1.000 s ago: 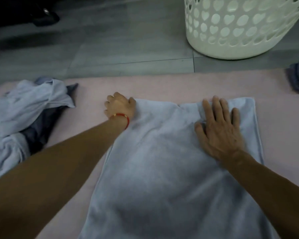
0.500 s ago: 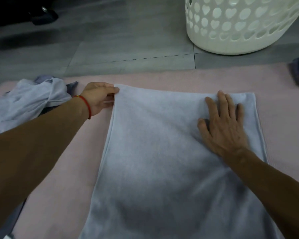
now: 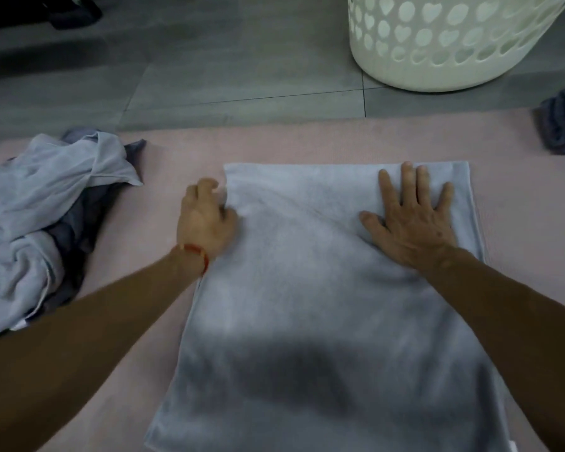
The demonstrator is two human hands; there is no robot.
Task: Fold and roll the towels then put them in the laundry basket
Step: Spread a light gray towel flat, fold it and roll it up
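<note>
Presently, a pale blue towel (image 3: 323, 288) lies folded flat on a pink mat (image 3: 519, 197), its long axis running toward the person, well short of the white laundry basket (image 3: 437, 44) that stands on the grey floor beyond the mat's far edge.

Right hand (image 3: 411, 220): released, fingers straight and spread, palm pressing the towel near its far right corner. Left hand (image 3: 206, 220): fingers curled at the towel's far left edge, thumb on the cloth; it appears to pinch the edge, though the contact under the fingers is hidden. A red band (image 3: 196, 252) circles that wrist.

Judgement on the step in hand: the towel is being squared and smoothed ahead of rolling. Faint creases run between the two hands. To do this well, the flat hand should anchor the cloth while the other draws the left edge taut, so that both layers align along the far edge. Rolling should wait until the side edges lie parallel; a skewed start would give a cone and not a cylinder. Risk noted: pulling too hard could drag the upper layer off the lower one.

Containers: the basket's interior is out of view; through the heart-shaped holes nothing can be made out, so its contents cannot be told.

Other items: left of the towel, a heap of unfolded towels (image 3: 46, 216), pale blue over dark grey. Right of it, near the basket, a dark blue bundle (image 3: 561, 125), possibly rolled.
</note>
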